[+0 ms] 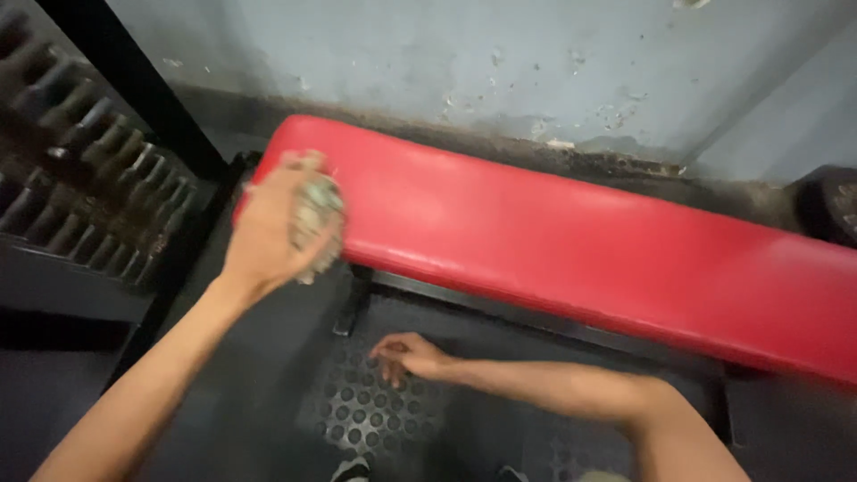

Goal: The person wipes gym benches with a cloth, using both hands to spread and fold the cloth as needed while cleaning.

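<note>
- The left hand [272,223] is clenched around a crumpled greyish rag [317,219], pressed at the left end of the red bench [571,241].
- The right hand [406,355] hangs released and empty below the bench's front edge, over the studded floor mat [375,415].
- The rag is a wad with no clear long axis or facing; the bench's long axis runs from its left end down to the right.
- Risk, as I judge it: the loosely bunched rag could slip off the bench end.
</note>
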